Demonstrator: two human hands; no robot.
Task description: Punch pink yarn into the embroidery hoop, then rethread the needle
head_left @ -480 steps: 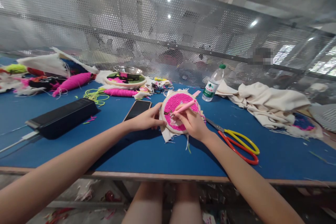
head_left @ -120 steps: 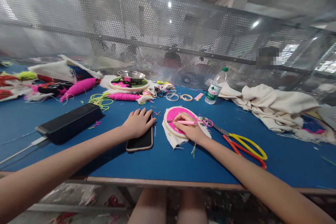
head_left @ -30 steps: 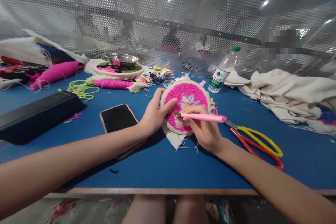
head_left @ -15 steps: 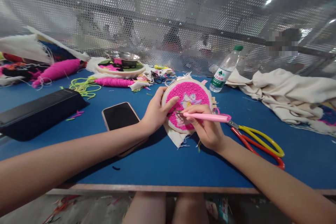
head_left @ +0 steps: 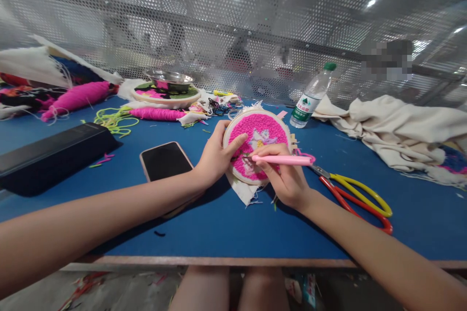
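A round embroidery hoop (head_left: 257,124) holds cloth covered in bright pink loops, with a white and lilac flower with a yellow centre. My left hand (head_left: 216,155) grips the hoop's left edge, its thumb lying over the pink loops. Between the fingers of my right hand (head_left: 286,177) is a pink punch needle pen (head_left: 282,160), with pink yarn at its back end. The pen's thin metal tip points left at the lower left part of the pink surface. Loose white cloth (head_left: 242,190) hangs below the hoop.
Scissors (head_left: 352,192) with red and yellow handles lie at right. A bottle (head_left: 312,99) and beige cloth (head_left: 392,124) stand behind. A phone (head_left: 166,161) and black case (head_left: 54,155) are at left. Pink yarn (head_left: 78,97) and a second hoop (head_left: 166,102) with a metal bowl (head_left: 170,79) lie farther back.
The whole view has shifted slightly. The pen lies a little flatter and its metal tip shows more clearly. Both hands keep their holds.
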